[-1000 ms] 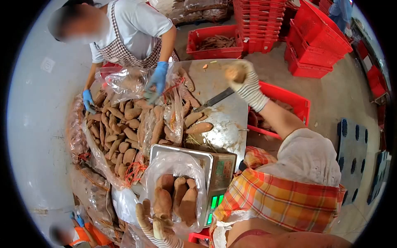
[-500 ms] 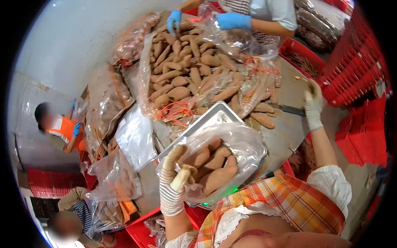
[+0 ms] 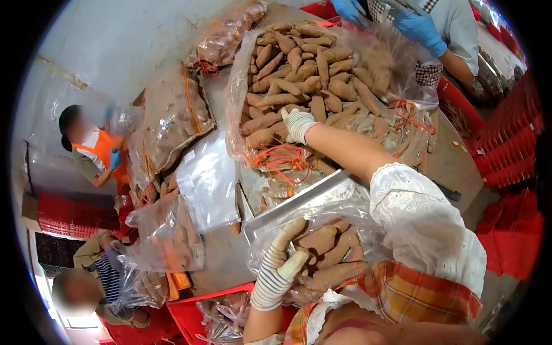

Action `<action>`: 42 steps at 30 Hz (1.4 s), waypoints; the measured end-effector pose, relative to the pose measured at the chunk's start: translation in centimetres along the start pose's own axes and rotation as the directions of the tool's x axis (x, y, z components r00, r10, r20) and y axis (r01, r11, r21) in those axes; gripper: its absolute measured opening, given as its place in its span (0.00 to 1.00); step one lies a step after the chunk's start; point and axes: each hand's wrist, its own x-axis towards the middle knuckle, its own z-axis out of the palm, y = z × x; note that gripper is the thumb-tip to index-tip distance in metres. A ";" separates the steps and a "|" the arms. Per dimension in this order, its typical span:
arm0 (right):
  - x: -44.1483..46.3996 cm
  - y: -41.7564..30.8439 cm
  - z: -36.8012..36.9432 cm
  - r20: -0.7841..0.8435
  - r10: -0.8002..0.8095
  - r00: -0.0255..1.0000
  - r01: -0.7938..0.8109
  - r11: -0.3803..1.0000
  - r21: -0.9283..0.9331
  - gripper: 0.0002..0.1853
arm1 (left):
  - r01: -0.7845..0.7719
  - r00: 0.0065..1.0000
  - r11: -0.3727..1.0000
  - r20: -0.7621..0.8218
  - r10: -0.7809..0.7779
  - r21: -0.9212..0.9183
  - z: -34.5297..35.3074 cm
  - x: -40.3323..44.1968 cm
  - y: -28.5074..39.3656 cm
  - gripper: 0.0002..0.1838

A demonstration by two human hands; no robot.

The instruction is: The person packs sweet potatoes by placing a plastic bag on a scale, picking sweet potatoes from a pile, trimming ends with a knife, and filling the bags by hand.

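1. Grip of the left hand (image 3: pixel 275 273): thumb and fingers curve apart at the edge of a clear bag (image 3: pixel 319 215); whether they pinch the plastic, I cannot tell.
2. Several sweet potatoes (image 3: pixel 319 240) lie inside that bag, which rests on a metal tray (image 3: pixel 339 190).
3. Beyond the tray, the right hand (image 3: pixel 300 126) rests back-up on a heap of loose sweet potatoes (image 3: pixel 307 72); its palm is hidden, so I cannot tell whether it grasps one.
4. Red string (image 3: pixel 283 157) lies bunched at the heap's near edge.
5. Flat plastic bags (image 3: pixel 208 175) lie left of it on the surface (image 3: pixel 218 256).
6. Farthest, a co-worker's blue-gloved hand (image 3: pixel 422 31) is above the heap's far side.
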 end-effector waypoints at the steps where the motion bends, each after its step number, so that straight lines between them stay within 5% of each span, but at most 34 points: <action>1: -0.4 0.1 0.5 -0.038 -0.010 0.999 0.010 1.000 0.011 0.45 | 0.031 0.999 0.998 0.008 -0.031 0.055 -0.1 -0.1 0.4 0.28; 7: -0.1 -0.5 2.5 -0.181 0.063 0.981 -0.055 0.997 0.048 0.37 | 0.011 1.000 0.996 0.028 -0.013 0.085 -0.3 -0.2 -0.3 0.29; 10: 0.7 -0.8 2.4 -0.082 0.147 0.986 -0.127 0.969 0.212 0.39 | 0.023 1.000 0.994 0.011 -0.024 0.102 -0.1 -0.3 -0.2 0.29; 11: -0.2 -1.0 2.4 -0.178 0.179 0.968 -0.144 0.971 0.193 0.41 | 0.003 1.000 0.995 0.009 -0.004 0.104 0.0 -0.2 -0.1 0.28; 16: -1.6 -0.2 -0.2 0.008 0.089 0.996 -0.087 0.952 0.293 0.40 | -0.042 0.999 0.984 0.004 0.042 0.173 0.1 0.1 -0.1 0.27; 20: -1.5 0.0 0.6 -0.086 0.053 0.995 -0.024 0.953 0.301 0.39 | 0.039 0.999 0.991 -0.014 -0.038 0.130 0.4 -0.1 0.1 0.27; 22: -2.1 0.6 0.6 -0.127 0.049 0.991 -0.004 0.945 0.328 0.39 | -0.106 0.994 0.973 -0.001 0.109 0.205 0.1 0.1 -0.4 0.27; 26: -4.3 6.6 -1.1 -0.185 0.118 0.976 0.040 0.733 0.679 0.34 | -0.055 0.998 0.979 -0.014 0.059 0.199 -0.1 -0.2 -0.2 0.28; 27: -5.9 8.4 -1.8 0.070 0.048 0.996 -0.084 0.478 0.874 0.37 | -0.002 1.000 0.983 -0.030 0.008 0.181 -0.4 -0.4 0.1 0.28; 28: -8.0 9.5 -2.0 0.011 0.097 0.995 -0.047 0.380 0.924 0.35 | 0.049 0.998 0.985 -0.042 -0.043 0.164 0.2 -0.4 0.9 0.28; 30: -15.9 9.3 -4.7 0.178 0.183 0.967 -0.179 -0.010 0.984 0.34 | -0.149 0.986 0.989 -0.077 0.147 -0.022 1.2 0.5 0.8 0.29; 31: -16.7 10.5 -4.3 0.180 0.196 0.964 -0.183 -0.005 0.983 0.34 | -0.153 0.985 0.985 -0.095 0.145 -0.081 1.9 0.8 1.5 0.29; 33: -18.2 13.3 -3.6 0.095 -0.011 0.995 -0.095 -0.213 0.972 0.30 | -0.176 0.980 0.978 -0.113 0.163 -0.111 3.3 1.6 3.0 0.28; 42: -29.1 12.2 -3.6 -0.087 -0.257 0.962 0.014 -0.273 0.962 0.27 | -0.092 0.996 0.984 0.000 0.093 -0.154 7.6 3.8 2.0 0.25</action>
